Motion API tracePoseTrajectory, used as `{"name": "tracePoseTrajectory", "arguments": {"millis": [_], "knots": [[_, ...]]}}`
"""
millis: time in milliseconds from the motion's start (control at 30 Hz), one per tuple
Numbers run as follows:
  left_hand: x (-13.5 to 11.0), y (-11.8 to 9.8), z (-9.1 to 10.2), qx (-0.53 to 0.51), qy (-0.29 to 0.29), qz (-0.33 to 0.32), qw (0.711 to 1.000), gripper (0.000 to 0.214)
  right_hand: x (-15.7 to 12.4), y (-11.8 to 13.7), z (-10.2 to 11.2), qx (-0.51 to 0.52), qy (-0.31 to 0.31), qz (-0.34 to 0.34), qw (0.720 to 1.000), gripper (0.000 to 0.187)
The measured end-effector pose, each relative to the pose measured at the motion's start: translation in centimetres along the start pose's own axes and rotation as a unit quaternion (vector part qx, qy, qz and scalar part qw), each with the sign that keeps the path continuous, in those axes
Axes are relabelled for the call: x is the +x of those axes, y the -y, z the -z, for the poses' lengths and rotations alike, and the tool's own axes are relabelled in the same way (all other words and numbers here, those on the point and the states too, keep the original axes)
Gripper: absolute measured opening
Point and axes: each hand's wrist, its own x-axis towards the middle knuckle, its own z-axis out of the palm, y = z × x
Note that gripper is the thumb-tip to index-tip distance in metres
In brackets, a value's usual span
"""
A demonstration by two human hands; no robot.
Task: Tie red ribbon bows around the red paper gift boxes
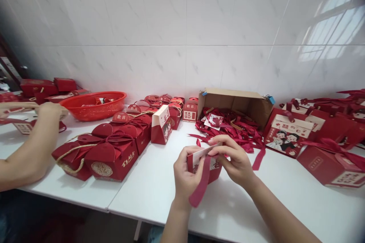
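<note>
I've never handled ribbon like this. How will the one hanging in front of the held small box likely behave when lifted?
The ribbon is probably floppy, since its loose end dangles below the small box. It looks thin and flat, so likely light. It may also tangle easily: similar ribbons lie jumbled together at the cardboard box.

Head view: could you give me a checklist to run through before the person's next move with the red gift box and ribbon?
1. Left hand holding the red gift box: ok, gripping its side.
2. Right hand placed: ok, fingers at the box's top edge; whether they pinch the ribbon, cannot tell.
3. Ribbon tied: not ok, one end hangs loose in front and no bow shows.
4. Box contents: cannot tell, the inside is hidden.
5. More ribbons nearby: ok, heaped in and spilling from the open cardboard carton.
6. Co-worker's arm apart from the held box: ok, far left.
</note>
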Motion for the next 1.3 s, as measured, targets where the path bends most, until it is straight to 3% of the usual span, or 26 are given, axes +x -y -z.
{"name": "tracePoseTrajectory", "arguments": {"millis": [333,1033,1300], "knots": [[-0.10,0.44,0.48,-0.007,0.032,-0.013,0.999,0.008,-0.23,0.76,-0.38,-0.042,-0.021,0.026,0.999,0.023],[0.07,0.50,0.18,-0.039,0.032,-0.020,0.999,0.007,-0.52,0.78,-0.92,-0.088,-0.036,0.084,0.992,0.025],[-0.01,0.30,0.30,-0.042,0.044,-0.026,0.998,0.008,-0.44,1.06,-0.72,-0.082,-0.046,0.076,0.993,0.024]]}}
